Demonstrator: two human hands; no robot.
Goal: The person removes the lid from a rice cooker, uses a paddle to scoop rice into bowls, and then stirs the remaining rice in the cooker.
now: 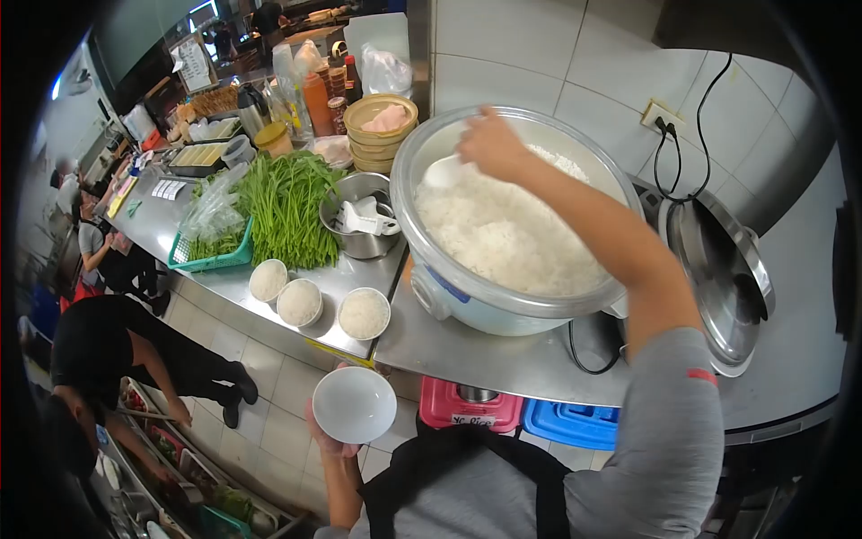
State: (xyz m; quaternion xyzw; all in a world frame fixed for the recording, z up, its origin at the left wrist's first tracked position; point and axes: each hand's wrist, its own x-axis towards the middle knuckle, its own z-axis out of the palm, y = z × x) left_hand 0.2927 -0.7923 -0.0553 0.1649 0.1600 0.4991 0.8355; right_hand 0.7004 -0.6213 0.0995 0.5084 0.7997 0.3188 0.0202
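Observation:
My left hand (330, 438) is wrapped round an empty white bowl (355, 406), held up in front of the steel counter. Inside a large rice cooker (406, 202) full of cooked white rice (516, 229), my right hand (492, 148) is closed on a white rice paddle (442, 173). The paddle's blade lies against the rice at the far left of the pot; its handle is mostly hidden by my fingers. Three bowls heaped with rice, the nearest bowl of rice (365, 313) among them, stand along the counter's front edge.
Left of the cooker are a steel pot (359, 244) with utensils, leafy green stalks (292, 207), a teal basket (211, 256) and stacked steamers (382, 135). A metal lid (718, 278) leans at right. A co-worker (135, 350) bends over food bins at lower left.

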